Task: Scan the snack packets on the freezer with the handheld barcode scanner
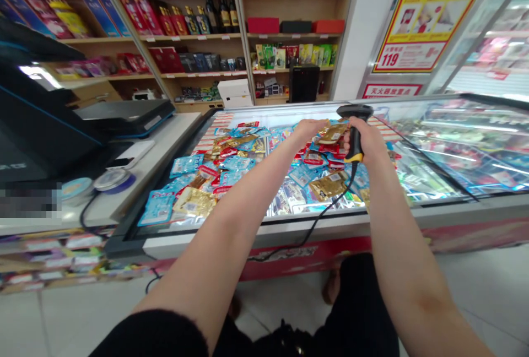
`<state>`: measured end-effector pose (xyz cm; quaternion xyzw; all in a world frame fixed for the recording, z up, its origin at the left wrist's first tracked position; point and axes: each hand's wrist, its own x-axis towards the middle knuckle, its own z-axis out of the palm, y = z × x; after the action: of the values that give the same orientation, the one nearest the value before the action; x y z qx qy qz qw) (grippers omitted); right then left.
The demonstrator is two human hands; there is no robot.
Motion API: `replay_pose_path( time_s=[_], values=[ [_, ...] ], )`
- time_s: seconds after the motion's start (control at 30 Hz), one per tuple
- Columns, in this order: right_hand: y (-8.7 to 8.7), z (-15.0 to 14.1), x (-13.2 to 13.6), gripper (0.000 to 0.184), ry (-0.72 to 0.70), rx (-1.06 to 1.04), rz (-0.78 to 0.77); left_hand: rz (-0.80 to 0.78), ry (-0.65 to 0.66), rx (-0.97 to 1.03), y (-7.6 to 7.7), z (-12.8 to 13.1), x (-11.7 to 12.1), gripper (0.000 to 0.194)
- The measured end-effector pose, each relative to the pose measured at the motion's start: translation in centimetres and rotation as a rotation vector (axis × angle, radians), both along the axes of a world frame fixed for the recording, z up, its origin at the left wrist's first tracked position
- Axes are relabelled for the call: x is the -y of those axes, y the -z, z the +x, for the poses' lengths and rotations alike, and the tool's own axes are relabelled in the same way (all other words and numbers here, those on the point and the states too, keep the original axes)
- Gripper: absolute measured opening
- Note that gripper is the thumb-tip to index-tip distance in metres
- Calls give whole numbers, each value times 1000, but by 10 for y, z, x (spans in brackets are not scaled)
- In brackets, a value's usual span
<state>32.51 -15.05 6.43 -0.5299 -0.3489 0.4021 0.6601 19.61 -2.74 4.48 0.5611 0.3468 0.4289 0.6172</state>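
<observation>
My right hand (366,139) is wrapped round the black and yellow grip of a barcode scanner (355,145), whose head stands above the glass top. A black cord (316,222) hangs from the scanner down over the front edge. My left hand (311,128) pinches the left edge of a gold snack packet (334,134), held just left of the scanner. Its fingertips are partly hidden. Beneath both hands, red, gold and blue snack packets lie in a loose pile on the glass-topped freezer (165,247). A blue packet (156,207) and another gold packet (194,201) lie at the left.
To the left, a counter (165,150) bears a dark checkout machine (37,120), a flat scale (128,114) and round tubs (113,180). Shelves (243,37) with boxes and bottles stand behind the freezer. A second glass-topped freezer section (467,147) extends right.
</observation>
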Motion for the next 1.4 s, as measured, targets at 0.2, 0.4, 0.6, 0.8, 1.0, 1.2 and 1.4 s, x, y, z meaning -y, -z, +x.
replay_pose_path(
  time_s=[0.2, 0.4, 0.6, 0.8, 1.0, 1.2, 1.4],
  values=[
    [8, -8, 3, 21, 10, -5, -51, 141, -115, -270, 16, -19, -2, 15],
    [13, -42, -9, 25, -122, 42, -50, 186, -257, -395, 13, -82, 0, 16],
    [13, -94, -27, 24, -252, 70, -83, 303, -458, -540, 13, -163, -8, 28],
    [12, -151, -46, 26, -367, 136, -125, 366, -675, -791, 12, -241, -10, 28],
    [19, -191, -57, 21, -458, 196, -132, 287, -794, -1047, 28, -275, -5, 20],
    [30, -202, -61, 21, -527, 175, -159, 340, -752, -1189, 43, -269, -4, 49],
    [25, -205, -55, 18, -556, 128, -160, 290, -694, -1330, 41, -270, -5, 56]
  ],
)
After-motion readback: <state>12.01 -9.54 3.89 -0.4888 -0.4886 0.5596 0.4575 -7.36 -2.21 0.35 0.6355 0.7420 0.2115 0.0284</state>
